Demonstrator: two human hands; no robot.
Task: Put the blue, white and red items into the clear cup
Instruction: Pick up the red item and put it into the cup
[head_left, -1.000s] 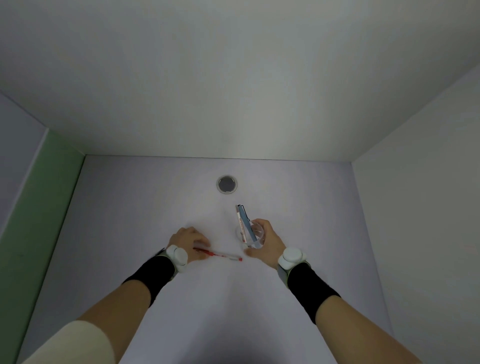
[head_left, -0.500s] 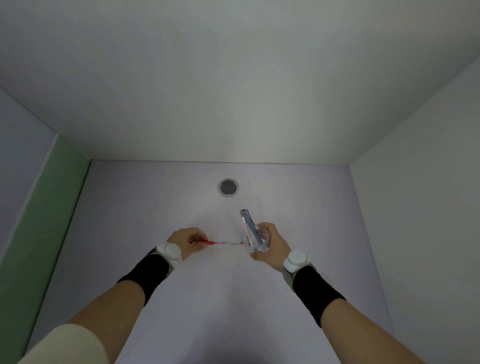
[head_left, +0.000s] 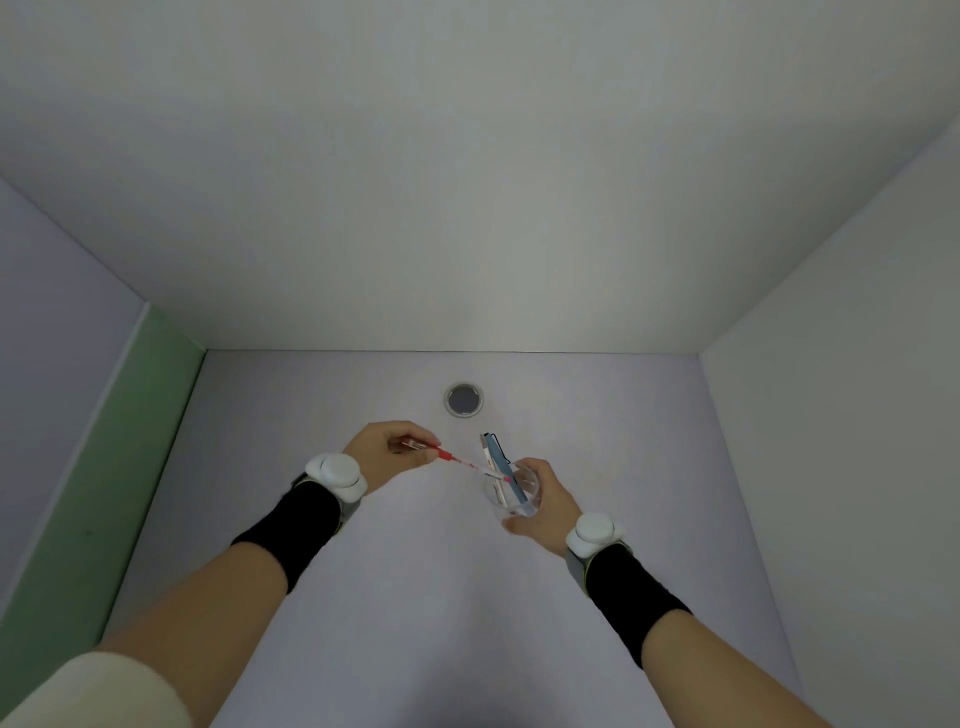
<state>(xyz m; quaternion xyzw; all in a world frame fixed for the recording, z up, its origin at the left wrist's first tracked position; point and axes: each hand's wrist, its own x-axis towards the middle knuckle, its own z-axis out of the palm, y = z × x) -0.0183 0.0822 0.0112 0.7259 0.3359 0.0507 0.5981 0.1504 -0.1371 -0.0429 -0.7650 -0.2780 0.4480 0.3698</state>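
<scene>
My right hand (head_left: 545, 506) grips the clear cup (head_left: 514, 491) and holds it tilted just above the pale table. A blue pen (head_left: 494, 453) and a white pen (head_left: 496, 483) stand in the cup, leaning up and to the left. My left hand (head_left: 387, 452) pinches the back end of a red pen (head_left: 462, 460). The red pen slants down to the right, and its tip reaches the cup's rim beside the other two pens.
A round grey grommet hole (head_left: 464, 399) sits in the table behind the hands. White walls enclose the back and right sides; a green strip (head_left: 104, 467) runs along the left edge. Both wrists carry white trackers and black bands.
My left hand lifted the red pen off the table and swung its tip to the cup's rim. My right hand raised and tilted the cup slightly toward it.
</scene>
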